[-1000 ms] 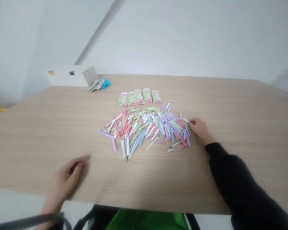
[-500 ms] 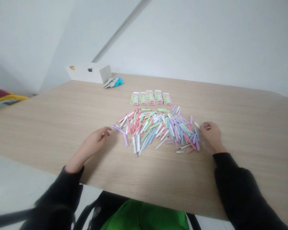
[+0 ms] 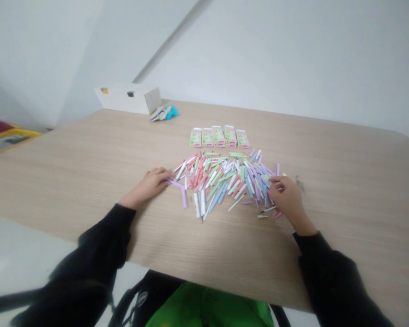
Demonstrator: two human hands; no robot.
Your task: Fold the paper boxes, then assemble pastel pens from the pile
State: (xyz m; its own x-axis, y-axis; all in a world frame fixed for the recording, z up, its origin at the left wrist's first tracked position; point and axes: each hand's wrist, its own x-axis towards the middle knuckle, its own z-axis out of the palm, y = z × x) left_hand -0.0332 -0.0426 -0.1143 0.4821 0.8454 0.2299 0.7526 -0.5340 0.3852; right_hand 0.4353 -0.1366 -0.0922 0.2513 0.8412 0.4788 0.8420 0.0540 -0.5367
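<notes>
Green bag (image 3: 204,306) just below the table edge. Left hand (image 3: 146,187) loose and open, fingertips just beside a lilac stick (image 3: 175,184) at the edge of a heap of pastel sticks (image 3: 225,181) on the wooden table (image 3: 71,190). Right hand (image 3: 286,196) curled over the heap's right side, any grip hidden. Beyond, five small boxes (image 3: 219,136), then a white carton (image 3: 127,98) and a blue-gray bundle (image 3: 164,113).

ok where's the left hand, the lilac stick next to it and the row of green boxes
left hand (image 3: 146,186): head view, on the back of the hand
lilac stick (image 3: 176,184): head view, on the middle of the stick
row of green boxes (image 3: 218,135): head view, on the front of the middle box
</notes>
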